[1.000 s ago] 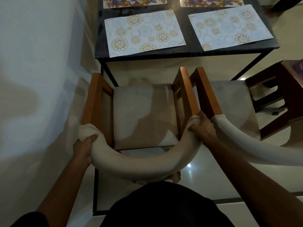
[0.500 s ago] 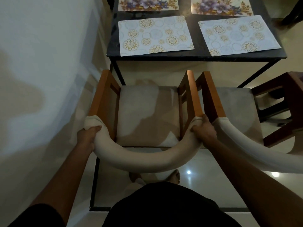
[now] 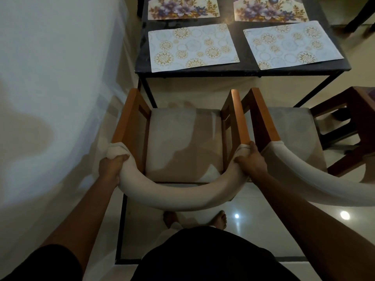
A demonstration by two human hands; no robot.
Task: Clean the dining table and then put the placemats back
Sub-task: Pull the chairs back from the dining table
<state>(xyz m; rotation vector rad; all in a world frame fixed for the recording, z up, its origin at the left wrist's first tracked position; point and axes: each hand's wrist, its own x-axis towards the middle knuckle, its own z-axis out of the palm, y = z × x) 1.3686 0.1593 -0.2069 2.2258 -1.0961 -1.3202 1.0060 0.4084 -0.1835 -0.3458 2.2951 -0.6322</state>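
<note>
The dark dining table (image 3: pixel 241 70) stands ahead with placemats on it. Two white mats with gold circles lie at its near edge, one at left (image 3: pixel 192 47) and one at right (image 3: pixel 292 44). Behind them lie two floral mats, left (image 3: pixel 182 7) and right (image 3: pixel 269 9). A wooden chair (image 3: pixel 182 138) with a cream padded, curved backrest sits in front of the table. My left hand (image 3: pixel 111 167) grips the backrest's left end. My right hand (image 3: pixel 251 161) grips its right end.
A second matching chair (image 3: pixel 284 134) stands touching the first on the right. A dark wooden stool (image 3: pixel 349 126) is further right. A white wall (image 3: pixel 50 88) runs close along the left. The glossy tiled floor (image 3: pixel 253 220) shows my bare feet under the backrest.
The table has slid lower and nearer in the view, and the floral mats behind show more. Both hands keep their grip on the chair's backrest.
</note>
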